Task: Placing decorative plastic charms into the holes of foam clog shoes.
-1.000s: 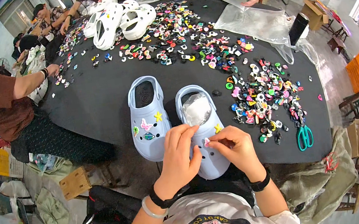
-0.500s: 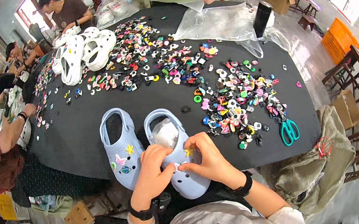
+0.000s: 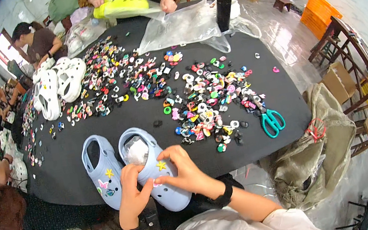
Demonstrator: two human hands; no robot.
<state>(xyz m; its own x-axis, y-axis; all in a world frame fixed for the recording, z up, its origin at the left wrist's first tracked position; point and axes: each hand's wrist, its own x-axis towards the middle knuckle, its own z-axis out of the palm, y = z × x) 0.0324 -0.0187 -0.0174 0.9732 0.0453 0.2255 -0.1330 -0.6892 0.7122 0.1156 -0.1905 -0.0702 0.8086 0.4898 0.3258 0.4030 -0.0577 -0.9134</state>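
A pale blue clog (image 3: 173,200) lies at the table's near edge, its opening stuffed with clear plastic and something white. My left hand (image 3: 133,190) grips its left side, and my right hand (image 3: 184,171) grips its right side. Both thumbs press at a small pinkish-white charm (image 3: 156,183) on the upper, partly hidden by them. Just above sits a yellow star charm (image 3: 160,165). To the left stands the matching clog (image 3: 93,167), bearing another yellow star (image 3: 109,174), a pink butterfly charm (image 3: 103,183) and a planet-shaped charm (image 3: 110,192).
Loose shoe charms (image 3: 208,99) are heaped across the black table (image 3: 126,117). Teal-handled scissors (image 3: 273,123) lie at the right. White clogs (image 3: 49,95), a clear plastic bag (image 3: 175,29) and a black bottle (image 3: 224,12) stand farther back. Across the table, another person handles a yellow-green clog (image 3: 123,5).
The view has swung so the table sits farther left in it. Both hands stay on the same clog, thumbs still together at the small charm. The person opposite still handles the yellow-green clog.
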